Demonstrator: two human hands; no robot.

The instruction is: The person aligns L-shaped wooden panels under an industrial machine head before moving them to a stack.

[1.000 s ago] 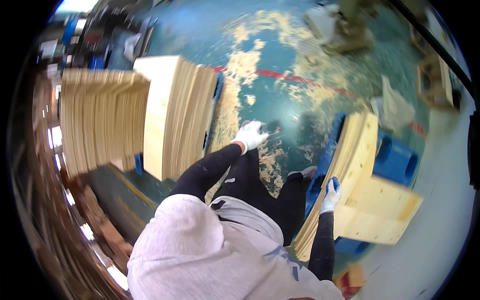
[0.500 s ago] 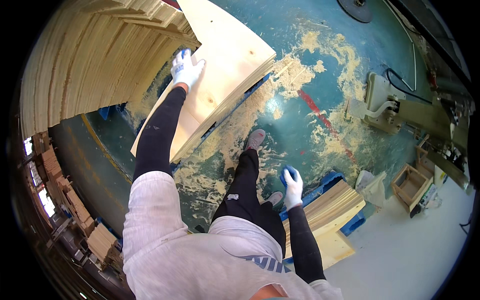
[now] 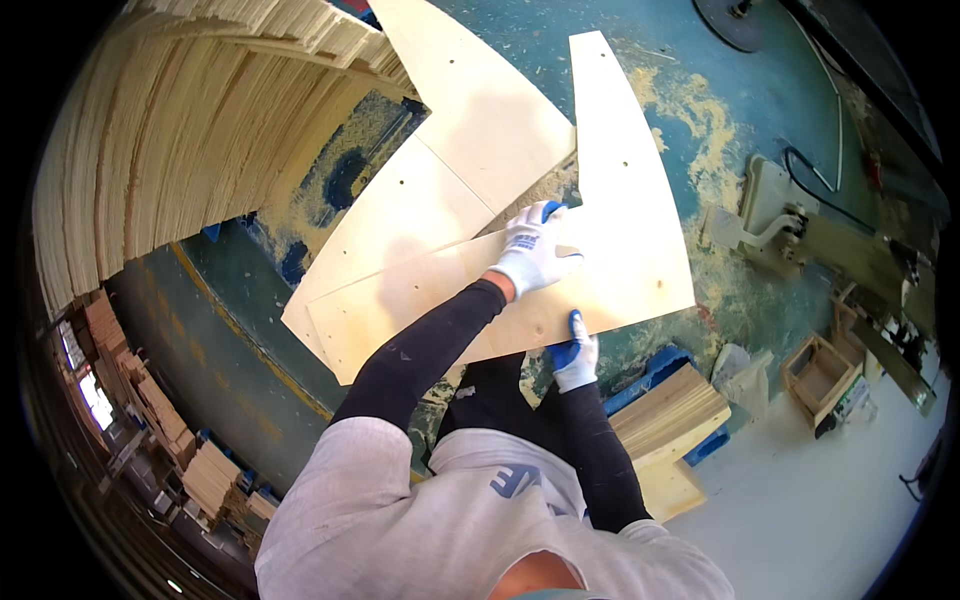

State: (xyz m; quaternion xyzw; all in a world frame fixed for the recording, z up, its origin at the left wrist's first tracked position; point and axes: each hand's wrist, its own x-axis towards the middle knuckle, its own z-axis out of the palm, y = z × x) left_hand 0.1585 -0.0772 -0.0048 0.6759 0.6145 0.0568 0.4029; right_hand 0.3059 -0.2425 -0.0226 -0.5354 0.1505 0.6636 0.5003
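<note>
An angled, boomerang-shaped pale wooden panel (image 3: pixel 632 240) is lifted in front of me, one arm pointing away and the other reaching left. My left hand (image 3: pixel 535 250), in a white glove with blue fingertips, grips it at its inner corner, thumb lying on the top face. At the near edge, my right hand (image 3: pixel 575 358) holds it with the thumb up; its other fingers are partly hidden beneath. Behind and left lies a stack of matching panels (image 3: pixel 400 185), partly covered by the lifted one.
Tall stacks of wooden boards (image 3: pixel 180 140) stand at the left. To my right, a smaller wood stack (image 3: pixel 670 410) rests on a blue pallet (image 3: pixel 655 368). A machine (image 3: pixel 850 230) and a wooden crate (image 3: pixel 815 370) stand farther right. Sawdust (image 3: pixel 700 115) covers parts of the green floor.
One panel has come off the stack and swung right, toward me. My left hand has moved right with it, and my right hand has moved up to take hold of its near edge.
</note>
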